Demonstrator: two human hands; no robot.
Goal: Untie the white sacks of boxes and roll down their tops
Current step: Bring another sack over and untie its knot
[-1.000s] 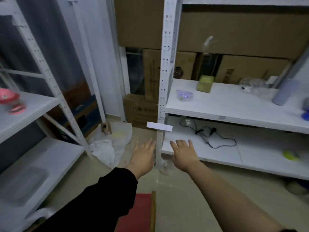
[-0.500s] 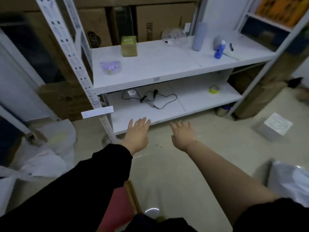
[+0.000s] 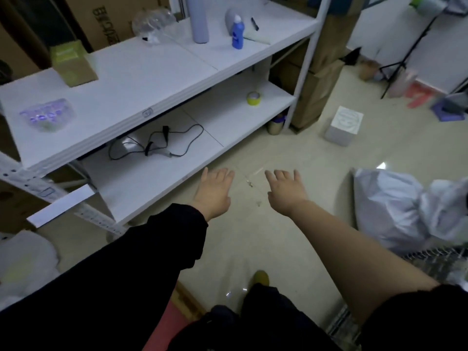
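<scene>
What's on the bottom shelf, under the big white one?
On the lower shelf lie a tangled black cable and a yellow tape roll. The upper shelf covers its back part, so anything there is hidden.

White sack point(image 3: 395, 209): crinkled plastic with a faint sheen. Beside it, floor point(image 3: 291, 148): smooth, glossy tile. Shelf boards point(image 3: 157, 69): smooth, matt white; uprights beyond: cardboard-wrapped. Sleeve point(image 3: 141, 254): black matt cloth.

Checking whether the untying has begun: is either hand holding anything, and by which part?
Nothing is held. The left hand and right hand are open above the floor, apart from the white sack.
</scene>
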